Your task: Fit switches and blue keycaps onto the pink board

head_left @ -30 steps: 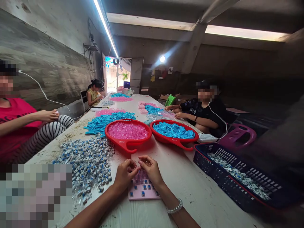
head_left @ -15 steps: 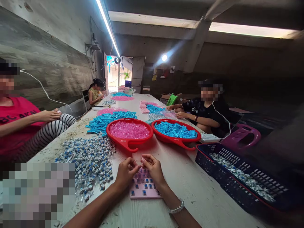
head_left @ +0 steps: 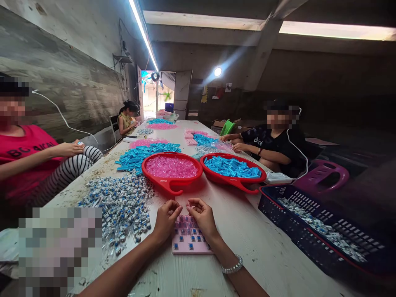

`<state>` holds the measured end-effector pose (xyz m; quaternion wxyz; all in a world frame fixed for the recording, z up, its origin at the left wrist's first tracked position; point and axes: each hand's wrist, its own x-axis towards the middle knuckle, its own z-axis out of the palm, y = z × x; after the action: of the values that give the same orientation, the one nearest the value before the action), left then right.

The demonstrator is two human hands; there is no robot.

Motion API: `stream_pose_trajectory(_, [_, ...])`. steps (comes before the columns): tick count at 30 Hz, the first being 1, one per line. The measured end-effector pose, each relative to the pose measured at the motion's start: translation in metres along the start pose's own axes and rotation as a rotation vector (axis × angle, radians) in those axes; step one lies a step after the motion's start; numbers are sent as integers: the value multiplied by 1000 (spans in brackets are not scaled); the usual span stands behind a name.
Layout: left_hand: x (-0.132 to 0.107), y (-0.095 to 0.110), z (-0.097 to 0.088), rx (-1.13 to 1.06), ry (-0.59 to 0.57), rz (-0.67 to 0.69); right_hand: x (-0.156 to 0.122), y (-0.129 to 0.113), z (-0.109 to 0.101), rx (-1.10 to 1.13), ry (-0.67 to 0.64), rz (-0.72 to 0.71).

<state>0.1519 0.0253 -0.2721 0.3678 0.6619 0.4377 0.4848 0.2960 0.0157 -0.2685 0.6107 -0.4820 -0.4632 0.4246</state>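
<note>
My left hand (head_left: 167, 220) and my right hand (head_left: 202, 218) hover close together above the top edge of a pink keyboard plate (head_left: 188, 243), fingers pinched. Rows of switches with blue stems sit in the plate, and its upper rows lie partly under my fingers. A small pale part (head_left: 188, 205) shows at my right fingertips. Whatever my left fingers hold, if anything, is hidden. Left of my left hand spreads a loose heap of blue-stemmed switches (head_left: 119, 206).
Two red trays (head_left: 163, 181) hold pink and blue parts ahead. A dark basket (head_left: 297, 214) of switches stands right. Co-workers sit along both sides, including a person in a black shirt (head_left: 272, 140). A pixelated patch covers the lower left.
My fingertips have drawn slightly apart, and both hands have shifted right in the picture. The whole scene has also moved that way as my head turned.
</note>
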Motion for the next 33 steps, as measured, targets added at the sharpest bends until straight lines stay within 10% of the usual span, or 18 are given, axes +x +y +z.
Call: stream_pose_trajectory(33, [-4, -1, 0, 138, -38, 105, 4, -3, -2, -116, 39, -72])
